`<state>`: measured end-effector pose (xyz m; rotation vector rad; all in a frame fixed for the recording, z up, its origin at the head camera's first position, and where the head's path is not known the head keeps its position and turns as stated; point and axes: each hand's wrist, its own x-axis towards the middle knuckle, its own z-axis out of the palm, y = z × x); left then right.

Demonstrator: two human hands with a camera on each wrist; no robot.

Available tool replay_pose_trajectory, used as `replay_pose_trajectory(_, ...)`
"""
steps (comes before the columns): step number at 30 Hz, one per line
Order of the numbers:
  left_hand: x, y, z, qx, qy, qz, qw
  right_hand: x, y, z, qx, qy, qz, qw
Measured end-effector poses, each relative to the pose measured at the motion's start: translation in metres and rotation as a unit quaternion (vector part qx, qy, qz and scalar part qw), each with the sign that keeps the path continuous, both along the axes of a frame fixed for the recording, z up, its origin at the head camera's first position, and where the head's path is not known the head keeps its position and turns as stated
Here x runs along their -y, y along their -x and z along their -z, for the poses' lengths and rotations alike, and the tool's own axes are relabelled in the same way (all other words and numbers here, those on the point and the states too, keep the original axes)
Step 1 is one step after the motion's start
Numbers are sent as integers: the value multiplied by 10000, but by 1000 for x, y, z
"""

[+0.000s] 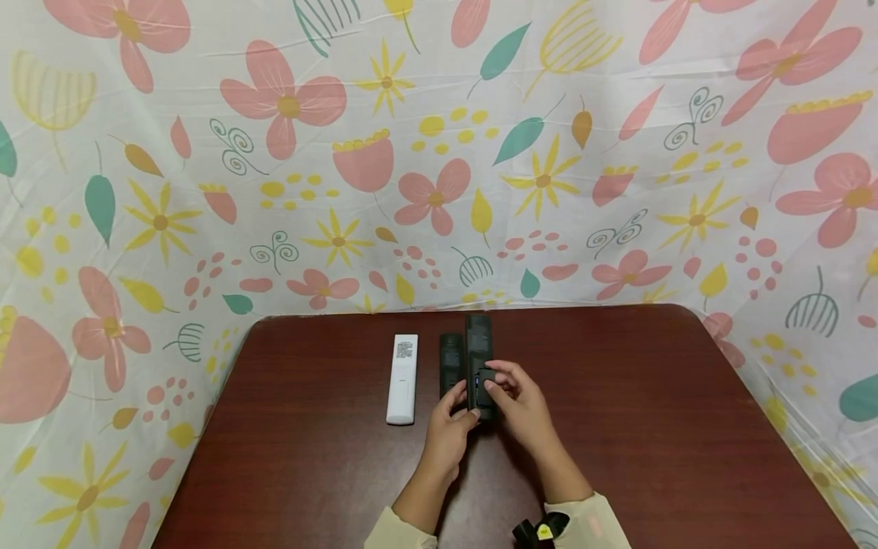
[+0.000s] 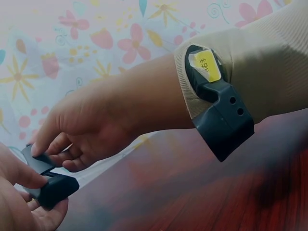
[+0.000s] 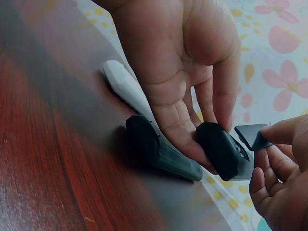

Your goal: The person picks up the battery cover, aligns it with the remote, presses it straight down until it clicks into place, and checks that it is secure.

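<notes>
A long black remote control point(image 1: 479, 339) is held near its lower end by my left hand point(image 1: 447, 435), back side up. My right hand point(image 1: 527, 412) pinches a small black battery cover point(image 3: 251, 134) between thumb and fingers. In the right wrist view the cover stands tilted and slightly apart from the opened back of the remote. Part of the battery compartment shows beside the cover in the head view, but its contents are too small to make out. The left wrist view has both hands close together, with the end of the remote point(image 2: 55, 190) below the cover.
A shorter black remote control point(image 1: 450, 354) lies on the brown table point(image 1: 309, 457), just left of the held one. Farther left lies a white remote control point(image 1: 402, 381), label side up. A flower-patterned cloth point(image 1: 439, 114) hangs behind and along the sides of the table.
</notes>
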<state>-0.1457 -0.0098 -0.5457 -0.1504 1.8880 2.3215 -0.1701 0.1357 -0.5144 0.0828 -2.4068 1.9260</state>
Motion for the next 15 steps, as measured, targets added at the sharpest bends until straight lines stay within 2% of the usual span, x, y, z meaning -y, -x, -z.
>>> replay_pose_trajectory(2, 0, -1, -1, -15, -13, 12, 10000, 0, 4, 9, 15, -43, -20, 10000)
replay_pose_trajectory(5, 0, -1, -2, -20, -50, -3, 10000, -1, 5, 14, -65, -42, -64, 9999)
replay_pose_trajectory(15, 0, -1, -2, -50, 32, -47, 10000, -1, 5, 17, -157, -126, -123, 9997)
